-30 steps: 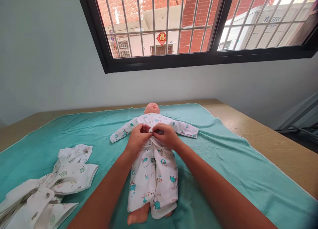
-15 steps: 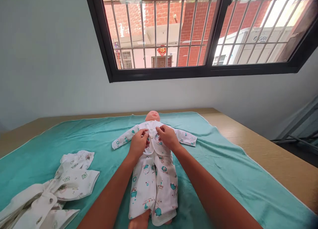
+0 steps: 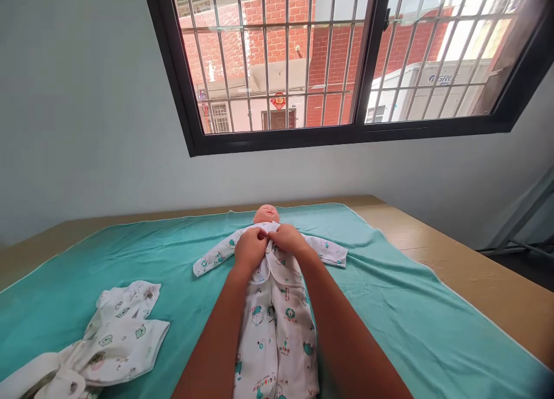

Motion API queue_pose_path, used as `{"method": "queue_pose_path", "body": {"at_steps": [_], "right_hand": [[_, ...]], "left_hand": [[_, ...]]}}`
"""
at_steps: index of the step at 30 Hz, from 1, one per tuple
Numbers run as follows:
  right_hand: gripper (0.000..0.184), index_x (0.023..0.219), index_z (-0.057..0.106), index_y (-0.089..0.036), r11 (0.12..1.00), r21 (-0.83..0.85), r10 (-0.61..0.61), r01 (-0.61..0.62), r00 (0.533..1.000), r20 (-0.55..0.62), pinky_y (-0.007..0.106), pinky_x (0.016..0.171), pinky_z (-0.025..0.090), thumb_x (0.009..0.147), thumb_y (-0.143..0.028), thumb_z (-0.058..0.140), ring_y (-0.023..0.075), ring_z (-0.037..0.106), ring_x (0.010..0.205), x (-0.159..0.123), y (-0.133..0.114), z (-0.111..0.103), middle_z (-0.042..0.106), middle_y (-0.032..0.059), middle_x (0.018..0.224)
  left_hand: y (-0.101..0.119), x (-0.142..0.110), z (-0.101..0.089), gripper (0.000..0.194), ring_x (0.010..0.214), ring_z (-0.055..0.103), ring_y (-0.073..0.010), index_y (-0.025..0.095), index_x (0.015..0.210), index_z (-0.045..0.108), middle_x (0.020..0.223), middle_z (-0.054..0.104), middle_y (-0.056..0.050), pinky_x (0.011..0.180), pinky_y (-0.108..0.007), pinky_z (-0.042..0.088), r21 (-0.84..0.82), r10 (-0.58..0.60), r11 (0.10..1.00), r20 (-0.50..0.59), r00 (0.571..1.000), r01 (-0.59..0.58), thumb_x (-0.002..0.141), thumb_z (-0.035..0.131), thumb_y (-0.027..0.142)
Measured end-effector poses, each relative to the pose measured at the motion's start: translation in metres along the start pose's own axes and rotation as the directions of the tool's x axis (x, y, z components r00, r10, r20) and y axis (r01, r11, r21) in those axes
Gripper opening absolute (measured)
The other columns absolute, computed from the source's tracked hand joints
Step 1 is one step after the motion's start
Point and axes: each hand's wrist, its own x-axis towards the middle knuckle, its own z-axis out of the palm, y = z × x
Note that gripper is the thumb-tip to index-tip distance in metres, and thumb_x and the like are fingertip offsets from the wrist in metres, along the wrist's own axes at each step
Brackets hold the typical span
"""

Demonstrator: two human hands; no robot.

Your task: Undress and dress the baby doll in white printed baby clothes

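Note:
A baby doll [image 3: 267, 213] lies on its back, its head toward the wall. It wears a white printed jacket [image 3: 216, 255] with both sleeves spread, and matching printed trousers [image 3: 259, 324]. My left hand [image 3: 251, 248] and my right hand [image 3: 287, 237] meet at the upper front of the jacket, just below the neck. Fingers of both hands are pinched together on the jacket's front edges. Any button between the fingertips is hidden.
A teal cloth [image 3: 173, 249] covers most of the wooden table [image 3: 471, 272]. Another white printed baby garment [image 3: 125, 341] lies crumpled at the left. Behind the table are a wall [image 3: 86, 128] and a barred window [image 3: 277, 139].
Both hands have come together and moved up the jacket toward the doll's neck. The view has tilted up slightly, so everything sits lower in the picture.

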Motion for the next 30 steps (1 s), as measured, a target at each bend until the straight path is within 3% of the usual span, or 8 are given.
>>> {"method": "queue_pose_path", "body": {"at_steps": [3,6,10,12,19,25,30], "right_hand": [[0.02,0.054,0.057,-0.017,0.969,0.169,0.161,-0.182,0.978,0.13,0.026,0.047,0.045,0.073,-0.023,0.058,0.0178,0.061,0.049,-0.006,0.001,-0.01,0.066,0.009,0.056],[0.016,0.066,0.061,-0.015,0.913,0.332,0.187,-0.238,0.966,0.179,0.021,0.046,0.045,0.076,-0.025,0.055,0.0134,0.062,0.054,-0.013,0.0,-0.018,0.07,0.0106,0.071],[0.012,0.072,0.061,-0.013,0.687,0.662,0.224,-0.301,0.954,0.201,0.015,0.041,0.038,0.073,-0.026,0.062,0.0076,0.056,0.053,-0.017,-0.001,-0.017,0.067,0.0077,0.073],[0.01,0.071,0.06,-0.013,0.632,0.719,0.208,-0.289,0.957,0.201,0.013,0.04,0.035,0.07,-0.022,0.064,0.0059,0.053,0.053,-0.015,-0.002,-0.013,0.065,0.0053,0.072],[0.018,0.067,0.058,-0.014,0.695,0.69,0.136,-0.202,0.979,0.149,0.015,0.038,0.03,0.069,-0.029,0.069,0.0057,0.046,0.051,-0.013,-0.005,-0.005,0.059,0.0014,0.064],[0.029,0.067,0.053,-0.017,0.806,0.581,0.019,-0.109,0.987,0.159,0.017,0.044,0.033,0.067,-0.038,0.073,0.0058,0.043,0.048,-0.016,-0.001,-0.003,0.051,-0.0045,0.055],[0.026,0.068,0.051,-0.018,0.892,0.451,-0.02,-0.04,0.992,0.126,0.018,0.044,0.034,0.068,-0.035,0.07,0.0071,0.043,0.048,-0.015,-0.004,-0.002,0.048,-0.0055,0.052]], "left_hand": [[0.002,0.002,-0.006,0.007,0.065,0.054,-0.0172,0.02,0.059,0.064,0.066,0.066,-0.003,0.062,-0.026,0.033,-0.13,-0.062,0.99,-0.013,0.998,0.06,0.065,0.067,0.02],[0.002,0.004,-0.007,0.008,0.06,0.051,-0.0145,0.018,0.059,0.063,0.061,0.063,-0.001,0.06,-0.025,0.035,-0.337,-0.152,0.93,0.011,0.988,0.147,0.061,0.07,0.023],[0.002,0.004,-0.002,0.019,0.057,0.052,-0.0124,0.015,0.071,0.065,0.063,0.063,-0.001,0.059,-0.024,0.04,-0.476,-0.213,0.857,0.025,0.977,0.199,0.065,0.068,0.034],[0.003,0.003,0.0,0.024,0.061,0.055,-0.0128,0.014,0.075,0.065,0.068,0.066,-0.002,0.061,-0.025,0.042,-0.538,-0.227,0.816,0.04,0.973,0.213,0.065,0.07,0.036],[0.004,0.001,0.0,0.033,0.064,0.056,-0.0124,0.013,0.08,0.066,0.07,0.065,-0.002,0.064,-0.025,0.044,-0.674,-0.24,0.695,0.111,0.964,0.25,0.061,0.073,0.04],[0.0,0.003,-0.001,0.03,0.062,0.056,-0.0124,0.013,0.079,0.066,0.067,0.065,-0.002,0.063,-0.025,0.043,-0.706,-0.237,0.654,0.152,0.96,0.273,0.062,0.073,0.036],[-0.005,0.003,0.0,0.03,0.063,0.057,-0.0133,0.013,0.08,0.066,0.068,0.065,-0.002,0.063,-0.026,0.043,-0.723,-0.239,0.629,0.17,0.956,0.286,0.061,0.073,0.036]]}}
